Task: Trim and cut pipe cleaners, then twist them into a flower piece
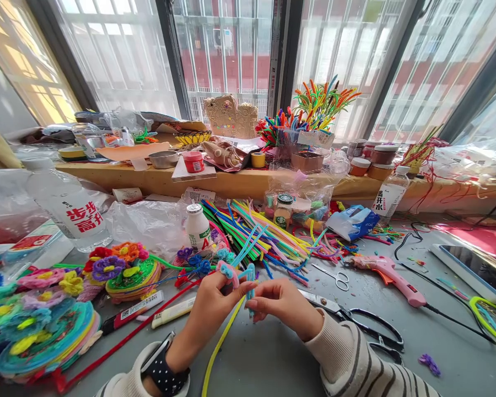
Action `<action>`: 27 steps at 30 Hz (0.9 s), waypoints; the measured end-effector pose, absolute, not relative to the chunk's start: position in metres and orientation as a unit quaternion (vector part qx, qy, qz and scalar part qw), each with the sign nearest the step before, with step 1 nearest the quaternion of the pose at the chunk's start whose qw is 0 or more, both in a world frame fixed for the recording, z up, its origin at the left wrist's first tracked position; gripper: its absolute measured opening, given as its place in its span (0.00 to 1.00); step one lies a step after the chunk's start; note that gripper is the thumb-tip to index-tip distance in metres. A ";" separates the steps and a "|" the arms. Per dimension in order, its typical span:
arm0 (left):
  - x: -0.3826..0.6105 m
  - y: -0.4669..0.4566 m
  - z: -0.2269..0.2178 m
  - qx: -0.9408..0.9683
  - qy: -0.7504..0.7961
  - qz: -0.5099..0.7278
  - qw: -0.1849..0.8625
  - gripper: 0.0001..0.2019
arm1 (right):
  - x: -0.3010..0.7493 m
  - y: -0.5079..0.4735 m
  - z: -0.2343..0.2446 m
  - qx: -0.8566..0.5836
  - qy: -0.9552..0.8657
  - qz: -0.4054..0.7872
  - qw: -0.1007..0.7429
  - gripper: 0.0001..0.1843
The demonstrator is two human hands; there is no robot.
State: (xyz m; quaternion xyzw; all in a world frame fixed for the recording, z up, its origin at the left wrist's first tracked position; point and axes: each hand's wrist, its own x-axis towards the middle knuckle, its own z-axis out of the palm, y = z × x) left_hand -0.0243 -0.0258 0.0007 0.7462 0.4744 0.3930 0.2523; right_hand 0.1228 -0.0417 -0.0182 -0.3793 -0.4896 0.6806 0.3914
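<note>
My left hand (pixel 219 300) is closed on a small bundle of pipe cleaners, light blue with a pink loop (pixel 228 273) at the top. Long light-blue pipe cleaner ends (pixel 248 245) stick up from it toward the back. Thumb and fingers of my right hand (pixel 279 303) pinch a light-blue pipe cleaner (pixel 250 274) that is bent downward beside the bundle. Beneath both hands a yellow pipe cleaner (pixel 219 347) runs along the grey table. Black-handled scissors (pixel 372 325) lie beside my right forearm.
Finished pipe-cleaner flowers (pixel 108 268) on coiled discs fill the left. Behind the hands spreads a pile of coloured pipe cleaners (pixel 268 237), next to a white bottle (pixel 197 227). Rightward are small scissors (pixel 334 275), a corded pink glue gun (pixel 397 278) and a tablet (pixel 475 273).
</note>
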 end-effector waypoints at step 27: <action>-0.025 -0.023 -0.003 0.747 0.475 0.349 0.307 0.09 | 0.128 -0.039 -0.014 -0.428 -0.570 0.571 0.407 0.12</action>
